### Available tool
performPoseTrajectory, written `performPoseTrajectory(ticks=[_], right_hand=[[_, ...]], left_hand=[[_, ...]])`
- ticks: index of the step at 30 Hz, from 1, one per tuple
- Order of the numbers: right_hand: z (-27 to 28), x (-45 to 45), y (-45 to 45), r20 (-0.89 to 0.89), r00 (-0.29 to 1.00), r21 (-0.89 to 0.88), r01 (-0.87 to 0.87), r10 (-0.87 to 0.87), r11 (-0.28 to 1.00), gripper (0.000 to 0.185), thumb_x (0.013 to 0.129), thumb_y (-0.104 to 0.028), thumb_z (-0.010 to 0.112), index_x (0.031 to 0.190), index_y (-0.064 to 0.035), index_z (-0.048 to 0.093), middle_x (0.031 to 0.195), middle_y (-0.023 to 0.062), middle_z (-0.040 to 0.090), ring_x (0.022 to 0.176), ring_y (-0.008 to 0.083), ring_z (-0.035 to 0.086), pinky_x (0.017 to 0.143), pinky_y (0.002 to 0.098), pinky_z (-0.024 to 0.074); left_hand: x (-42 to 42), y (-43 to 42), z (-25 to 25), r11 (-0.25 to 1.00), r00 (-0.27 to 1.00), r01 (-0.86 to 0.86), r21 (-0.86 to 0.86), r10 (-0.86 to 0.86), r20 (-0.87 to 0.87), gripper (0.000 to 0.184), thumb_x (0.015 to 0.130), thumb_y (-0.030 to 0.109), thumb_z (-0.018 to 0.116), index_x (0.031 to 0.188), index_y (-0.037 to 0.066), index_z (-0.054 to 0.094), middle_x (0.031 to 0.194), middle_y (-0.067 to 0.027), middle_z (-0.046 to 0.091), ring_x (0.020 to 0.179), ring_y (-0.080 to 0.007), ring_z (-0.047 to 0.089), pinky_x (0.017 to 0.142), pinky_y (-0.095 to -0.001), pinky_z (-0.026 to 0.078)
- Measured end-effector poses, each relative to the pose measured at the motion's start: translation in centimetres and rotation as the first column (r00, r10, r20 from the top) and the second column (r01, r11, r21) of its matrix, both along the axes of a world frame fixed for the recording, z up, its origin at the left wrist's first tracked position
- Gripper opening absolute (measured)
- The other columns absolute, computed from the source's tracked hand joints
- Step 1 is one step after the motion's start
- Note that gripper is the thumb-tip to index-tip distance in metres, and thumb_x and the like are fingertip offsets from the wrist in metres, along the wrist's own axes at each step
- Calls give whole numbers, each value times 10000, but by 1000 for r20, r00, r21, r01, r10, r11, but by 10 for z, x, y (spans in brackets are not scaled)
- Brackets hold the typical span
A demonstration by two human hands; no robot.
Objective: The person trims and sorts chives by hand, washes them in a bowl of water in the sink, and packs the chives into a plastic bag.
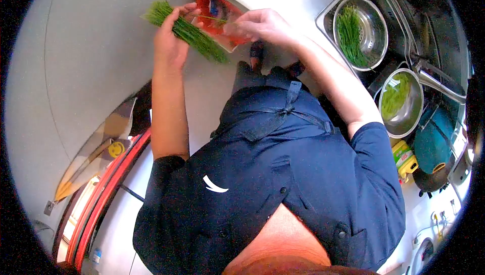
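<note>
A: Where are the greens?

B: The bunch of green stalks sits at eleven o'clock, gripped in the left hand. It slants, with its tips toward ten and its other end dropping toward twelve.

A: And the right hand?

B: Just past twelve. Its fingers are drawn narrow, at the end of a single stalk that sticks out from the left hand. The tips are too blurred for me to tell whether they pinch it.

A: What lies behind that?

B: A red bag, mouth open, between eleven and twelve, lower than the hands. That looks like the main risk: if the left fingers slacken, good stalks could slide loose and land in it or on the floor.

A: Anything else?

B: A hard tug on the lone stalk might snap it or drag its neighbours out. Too tight a squeeze could bruise the bunch.

A: And the other greens?

B: More stalks lie in a metal bowl at two o'clock, well apart from the hands. Paler pieces are in a pot at three.
</note>
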State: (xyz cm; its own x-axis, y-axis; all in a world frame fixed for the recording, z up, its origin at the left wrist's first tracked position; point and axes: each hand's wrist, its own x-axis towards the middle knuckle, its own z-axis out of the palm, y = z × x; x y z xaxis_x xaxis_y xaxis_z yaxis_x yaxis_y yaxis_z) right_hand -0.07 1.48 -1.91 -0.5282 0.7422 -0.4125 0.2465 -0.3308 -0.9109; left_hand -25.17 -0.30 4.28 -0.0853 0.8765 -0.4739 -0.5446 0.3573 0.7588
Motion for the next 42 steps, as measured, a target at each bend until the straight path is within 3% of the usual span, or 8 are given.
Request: performPoseTrajectory(ticks=[10,13,19,21,24,31,37,42], right_hand=[[-4,-27,8,46,997,20,-68,67,997,261,901,-252,662,1012,-24,724,889,60,716,807,126,660,738,283,539],[-18,-36,16,93,994,136,-72,60,988,225,873,-240,678,978,-51,739,851,49,718,784,109,649,751,268,527],[-46,-58,24,296,955,421,-96,-36,902,209,837,-212,678,1009,-110,740,876,119,732,799,254,712,770,343,548],[-70,-64,28,472,875,486,-356,102,798,229,839,-274,671,1006,-135,744,902,151,721,827,338,697,759,405,549],[-92,-81,25,667,738,437,-495,99,751,261,836,-355,656,983,-159,747,876,143,720,809,343,691,739,427,546],[-131,-99,18,741,623,289,-632,251,719,279,839,-395,646,896,-135,728,855,151,704,817,355,680,768,470,545],[-150,-104,-3,701,692,354,-545,170,760,232,816,-330,678,880,-114,731,1037,158,683,982,343,654,808,463,544],[-166,-98,8,717,695,389,-460,52,798,237,810,-328,687,924,-130,748,944,165,700,872,357,676,767,459,549]], left_hand=[[-19,-10,-13,999,991,-41,20,38,132,146,1009,175,500,1013,39,551,828,-69,577,970,-290,630,937,-469,504],[-29,-12,-16,998,978,-58,31,51,200,130,1007,176,505,1001,50,536,782,-55,535,905,-278,611,943,-502,500],[-50,-22,-9,987,972,-159,10,155,175,124,1002,182,519,984,60,540,778,-53,520,831,-254,573,963,-529,497],[-55,-28,-9,984,972,-178,2,176,156,124,1000,183,524,976,63,542,781,-54,521,832,-254,573,966,-533,497],[-64,-37,-11,980,969,-197,-9,196,151,128,997,183,534,975,58,543,776,-56,520,825,-249,571,957,-541,499],[-71,-59,-13,962,956,-262,-73,269,114,110,1004,155,515,983,51,542,763,-55,516,814,-242,565,929,-541,506],[-76,-74,-21,953,949,-286,-96,295,109,98,1007,153,507,1017,61,536,780,-51,515,814,-233,562,935,-541,502],[-79,-77,-27,946,935,-306,-105,319,156,100,1007,159,509,1017,63,537,788,-47,516,819,-229,564,941,-541,499]])
